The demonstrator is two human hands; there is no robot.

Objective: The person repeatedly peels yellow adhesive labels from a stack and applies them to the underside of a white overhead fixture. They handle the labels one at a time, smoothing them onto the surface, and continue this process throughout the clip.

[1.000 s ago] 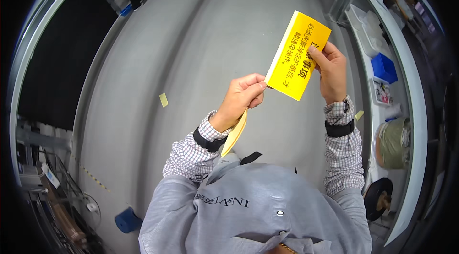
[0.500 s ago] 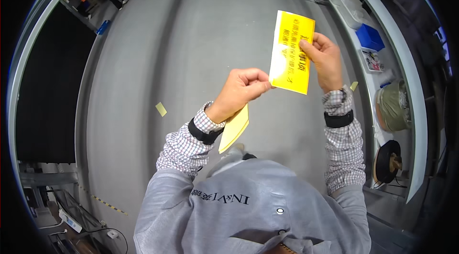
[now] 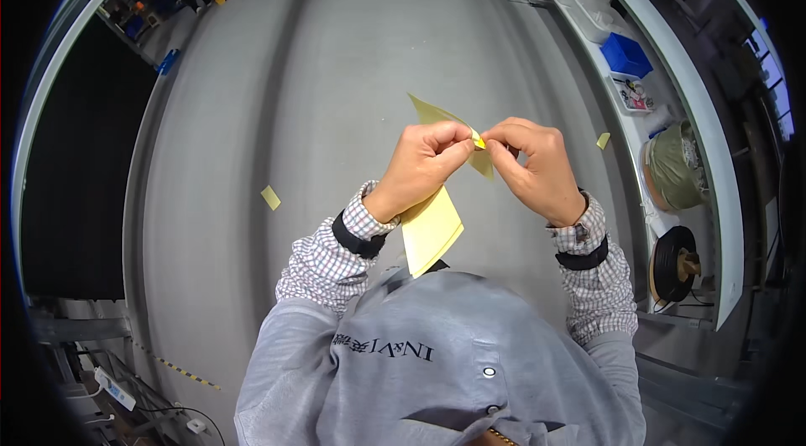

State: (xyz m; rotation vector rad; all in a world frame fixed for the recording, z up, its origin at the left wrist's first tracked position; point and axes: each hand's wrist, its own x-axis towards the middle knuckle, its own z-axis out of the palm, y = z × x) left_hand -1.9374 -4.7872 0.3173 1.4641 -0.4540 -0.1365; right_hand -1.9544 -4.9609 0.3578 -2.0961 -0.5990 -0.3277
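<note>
In front of my chest, both hands meet at one corner of a yellow sticker label (image 3: 430,113). Its pale back faces me, and it slants away behind my fingers. My left hand (image 3: 420,165) is closed, thumb and forefinger pinching the label. Beneath that palm hangs a small stack of pale yellow sheets (image 3: 432,232), gripped by the lower fingers, which are hidden. My right hand (image 3: 537,167) pinches the bright yellow corner between thumb and forefinger, its fingertips nearly touching those of my left. Whether the corner is being peeled cannot be made out.
Loose yellow slips lie on the grey floor, one at left (image 3: 270,198) and another at right (image 3: 603,140). Along the right runs a shelf with a blue bin (image 3: 626,56), white trays, a green-wrapped roll (image 3: 674,167) and a black spool (image 3: 673,265). A black panel (image 3: 75,169) stands left.
My right hand has moved down and left to meet my left hand. The label has turned from its printed face to its pale back. The stack under my left palm has swung right.
</note>
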